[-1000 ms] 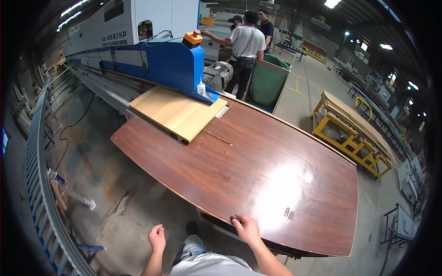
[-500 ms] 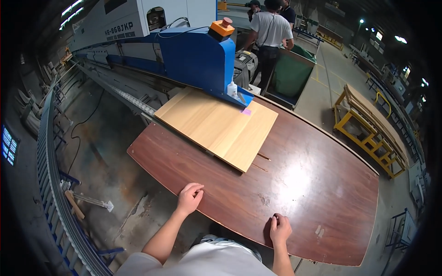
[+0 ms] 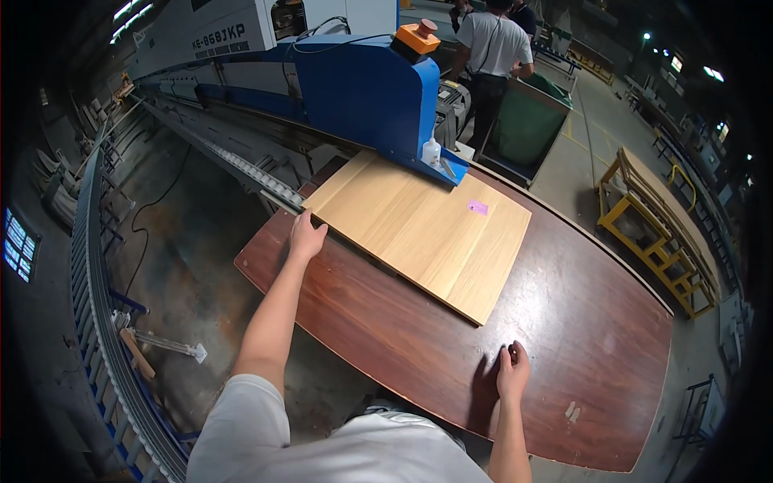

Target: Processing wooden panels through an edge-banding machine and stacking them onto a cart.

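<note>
A light wood-grain panel [image 3: 419, 233] with a small purple label [image 3: 477, 208] lies on the dark red-brown tabletop [image 3: 386, 330], its far side beside the blue machine housing [image 3: 362, 97]. My left hand [image 3: 307, 237] is at the panel's near left corner, fingers hooked against its end and the thumb apart along the near edge. Over the tabletop, to the right of the panel's near right corner, my right hand [image 3: 513, 377] hovers or rests with loosely curled fingers. A dark gap shows between its thumb and forefinger, and I make out nothing held there.
A white squeeze bottle [image 3: 431, 151] stands on the housing's blue ledge, under an orange box with a red button [image 3: 417, 36]. A roller conveyor [image 3: 93, 282] runs along the left. Behind, people stand near a green bin [image 3: 527, 121]; a yellow-framed rack [image 3: 644, 221] is at the right.
My left hand has reached forward from the tabletop's near edge to the panel's corner. The panel has slid right, bringing its label clear of the blue ledge. My right hand has moved slightly forward.
</note>
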{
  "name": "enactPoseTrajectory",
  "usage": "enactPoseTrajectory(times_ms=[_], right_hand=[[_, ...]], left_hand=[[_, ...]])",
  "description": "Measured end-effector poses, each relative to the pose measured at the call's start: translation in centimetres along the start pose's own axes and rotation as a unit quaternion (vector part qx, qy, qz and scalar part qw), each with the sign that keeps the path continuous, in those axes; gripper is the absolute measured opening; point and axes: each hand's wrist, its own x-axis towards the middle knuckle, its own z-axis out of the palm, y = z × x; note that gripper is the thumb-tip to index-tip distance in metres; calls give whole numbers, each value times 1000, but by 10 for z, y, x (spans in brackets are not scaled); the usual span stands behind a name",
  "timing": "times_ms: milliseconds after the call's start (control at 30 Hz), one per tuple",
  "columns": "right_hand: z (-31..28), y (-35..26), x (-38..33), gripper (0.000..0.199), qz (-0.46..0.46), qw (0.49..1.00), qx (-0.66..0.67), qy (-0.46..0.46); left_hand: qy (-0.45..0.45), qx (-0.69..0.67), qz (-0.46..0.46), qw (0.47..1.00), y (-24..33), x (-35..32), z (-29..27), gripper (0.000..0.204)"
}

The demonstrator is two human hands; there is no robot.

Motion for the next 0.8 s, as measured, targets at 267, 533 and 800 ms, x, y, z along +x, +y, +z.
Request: enactPoseTrajectory(times_ms=[267,533,800], right_hand=[[21,-9,50,59,43,998,-13,-36],[50,-51,63,62,136,983,65,-107],[22,-22,70,60,164,986,33,13]], left_hand=[[-50,138,-38,988,27,54,30,69],[-79,155,-109,979,7,83,29,56],[-11,168,-105,980,41,-9,27,43]])
